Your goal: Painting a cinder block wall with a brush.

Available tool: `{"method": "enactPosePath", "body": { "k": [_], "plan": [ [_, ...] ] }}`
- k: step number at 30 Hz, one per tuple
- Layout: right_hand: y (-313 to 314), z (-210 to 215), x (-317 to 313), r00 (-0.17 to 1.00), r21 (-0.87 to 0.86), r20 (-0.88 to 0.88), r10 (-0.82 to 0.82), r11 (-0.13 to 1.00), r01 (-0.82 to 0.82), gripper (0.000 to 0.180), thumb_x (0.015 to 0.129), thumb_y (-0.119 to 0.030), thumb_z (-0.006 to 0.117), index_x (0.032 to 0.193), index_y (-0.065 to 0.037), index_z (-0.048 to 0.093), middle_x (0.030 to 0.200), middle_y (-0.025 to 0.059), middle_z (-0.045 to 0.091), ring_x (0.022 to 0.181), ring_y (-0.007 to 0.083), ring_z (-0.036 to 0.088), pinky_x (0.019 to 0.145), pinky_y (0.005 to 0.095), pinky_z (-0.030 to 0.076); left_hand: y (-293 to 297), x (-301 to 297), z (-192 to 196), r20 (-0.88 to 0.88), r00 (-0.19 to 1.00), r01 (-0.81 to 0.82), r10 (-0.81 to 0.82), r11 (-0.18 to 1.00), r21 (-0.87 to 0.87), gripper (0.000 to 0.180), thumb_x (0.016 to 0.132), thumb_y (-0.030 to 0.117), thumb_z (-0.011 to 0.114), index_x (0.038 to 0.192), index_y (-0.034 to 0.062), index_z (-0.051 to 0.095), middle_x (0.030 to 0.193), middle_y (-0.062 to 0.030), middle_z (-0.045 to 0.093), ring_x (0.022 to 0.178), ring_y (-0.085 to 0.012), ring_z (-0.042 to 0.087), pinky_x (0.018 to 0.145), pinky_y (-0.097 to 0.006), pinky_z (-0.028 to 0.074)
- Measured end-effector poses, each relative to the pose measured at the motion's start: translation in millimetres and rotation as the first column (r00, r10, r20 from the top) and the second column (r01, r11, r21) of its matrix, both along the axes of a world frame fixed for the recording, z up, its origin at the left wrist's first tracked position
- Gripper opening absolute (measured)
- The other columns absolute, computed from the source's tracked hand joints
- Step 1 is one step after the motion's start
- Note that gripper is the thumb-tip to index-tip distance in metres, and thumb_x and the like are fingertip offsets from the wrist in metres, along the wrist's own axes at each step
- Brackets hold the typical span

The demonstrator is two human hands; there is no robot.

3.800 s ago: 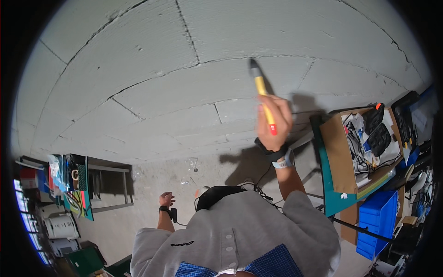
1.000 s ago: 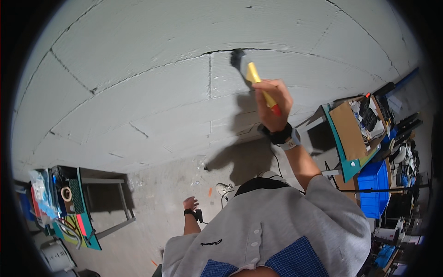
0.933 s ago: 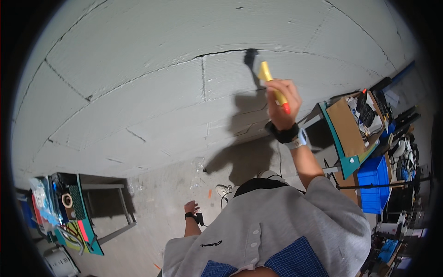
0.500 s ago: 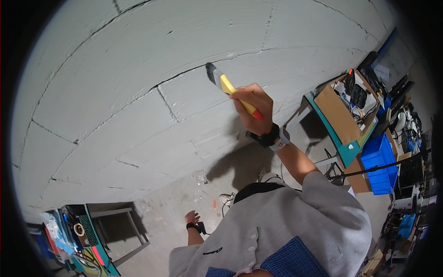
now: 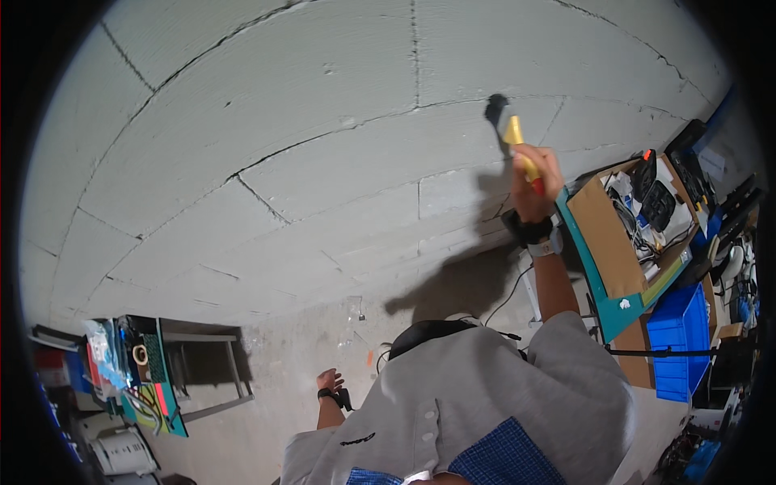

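A flat paintbrush [image 5: 514, 132] with dark bristles and a yellow handle ending in red is gripped by my right hand [image 5: 537, 176]. Its bristles meet the pale grey block wall [image 5: 339, 182] by a horizontal joint line, right of centre; motion smears them slightly. The wall's joints show as dark cracks between blocks. Low down on the left, my left hand [image 5: 330, 380] hangs by my side, fingers apart and holding nothing. Each wrist wears a dark strap.
At right, a green-topped table [image 5: 588, 257] bears a cardboard box [image 5: 612, 242] of cables and bags. A blue crate [image 5: 677, 347] stands beside it, with a thin dark pole crossing. Another cluttered table [image 5: 171, 408] stands at left. An orange scrap [image 5: 370, 358] lies on the floor.
My right hand has carried the paintbrush rightward along the joint line, the brush now more upright. The whole view has shifted too. My left hand still hangs low.
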State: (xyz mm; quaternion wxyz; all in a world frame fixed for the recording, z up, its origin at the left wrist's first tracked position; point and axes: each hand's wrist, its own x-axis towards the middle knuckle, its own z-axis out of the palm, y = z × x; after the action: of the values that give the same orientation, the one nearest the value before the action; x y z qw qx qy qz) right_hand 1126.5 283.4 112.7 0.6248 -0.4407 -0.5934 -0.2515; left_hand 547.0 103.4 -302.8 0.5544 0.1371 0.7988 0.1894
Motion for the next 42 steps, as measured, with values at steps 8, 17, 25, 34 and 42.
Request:
{"method": "enactPosePath", "body": {
  "k": [8, 17, 25, 34, 42],
  "plan": [
    [-8, -1, 31, 0.992, -0.104, 0.127, 0.027, 0.994, -0.013, 0.019, 0.079, 0.005, 0.070, 0.095, -0.005, 0.068, 0.088, 0.0089, 0.064, 0.078, 0.0227, 0.065, 0.065, 0.0323, 0.052, 27, 55, 31, -0.092, 0.993, 0.080, -0.080, 0.997, 0.005, 0.033, 0.092, 0.025, 0.059, 0.120, 0.0078, 0.064, 0.098, -0.0104, 0.072, 0.070, -0.0246, 0.071, 0.052, -0.034, 0.049],
    [-9, -4, 117, 0.996, -0.090, 0.077, -0.040, 0.995, 0.047, 0.022, 0.078, 0.008, 0.070, 0.093, -0.008, 0.070, 0.086, 0.0062, 0.063, 0.077, 0.0249, 0.066, 0.066, 0.0329, 0.053, 82, 136, 62, -0.176, 0.938, 0.329, -0.299, 0.928, 0.173, 0.033, 0.091, 0.021, 0.057, 0.119, 0.0073, 0.066, 0.099, -0.0101, 0.073, 0.073, -0.0213, 0.072, 0.060, -0.033, 0.053],
    [-34, -4, 145, 0.976, -0.147, -0.201, -0.089, 0.987, 0.059, 0.019, 0.079, 0.005, 0.071, 0.093, -0.007, 0.071, 0.086, 0.0082, 0.065, 0.074, 0.0250, 0.064, 0.065, 0.0325, 0.050, 74, 132, 56, -0.189, 0.915, 0.375, -0.355, 0.923, 0.082, 0.030, 0.090, 0.020, 0.057, 0.116, 0.0079, 0.068, 0.094, -0.0107, 0.074, 0.070, -0.0220, 0.072, 0.062, -0.034, 0.054],
    [-24, -10, 6, 0.886, -0.290, -0.201, 0.418, 0.838, -0.462, 0.019, 0.077, 0.008, 0.068, 0.093, -0.002, 0.072, 0.088, 0.0101, 0.063, 0.082, 0.0257, 0.066, 0.072, 0.0338, 0.052, 74, 108, 66, -0.282, 0.934, 0.288, -0.220, 0.929, 0.231, 0.033, 0.085, 0.026, 0.062, 0.110, 0.0064, 0.072, 0.087, -0.0089, 0.074, 0.065, -0.0183, 0.072, 0.051, -0.029, 0.054],
    [4, -1, -133, 0.754, -0.360, -0.175, 0.633, 0.672, -0.648, 0.020, 0.080, 0.004, 0.070, 0.098, -0.005, 0.073, 0.098, 0.0088, 0.062, 0.087, 0.0232, 0.066, 0.075, 0.0320, 0.054, -13, 33, 33, -0.257, 0.966, 0.007, 0.033, 0.988, 0.154, 0.029, 0.088, 0.026, 0.061, 0.111, 0.0107, 0.071, 0.092, -0.0073, 0.074, 0.071, -0.0189, 0.071, 0.059, -0.032, 0.054]
  ]
}}
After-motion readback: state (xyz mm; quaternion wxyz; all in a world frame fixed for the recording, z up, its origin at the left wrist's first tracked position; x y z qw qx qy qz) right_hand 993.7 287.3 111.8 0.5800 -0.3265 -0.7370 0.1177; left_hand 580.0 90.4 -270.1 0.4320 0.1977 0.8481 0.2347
